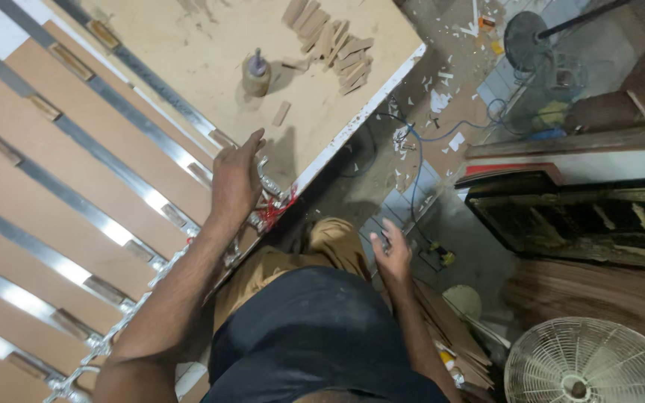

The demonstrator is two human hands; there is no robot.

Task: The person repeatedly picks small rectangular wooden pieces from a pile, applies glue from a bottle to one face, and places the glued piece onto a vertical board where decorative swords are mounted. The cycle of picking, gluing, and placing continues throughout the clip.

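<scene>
Workshop, slatted panel [76, 186] | left hand [235, 183] flat on panel edge, grasping nothing | right hand [393, 250] loosely curled, contents unclear

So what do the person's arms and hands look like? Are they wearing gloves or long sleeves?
No gloves and no long sleeves. The left hand and right hand are both bare, and both forearms are bare right up to the bottom edge of the picture. No watch, ring or bracelet shows on either wrist or hand. Below the arms you can see a dark navy top and mustard-brown trousers.
</scene>
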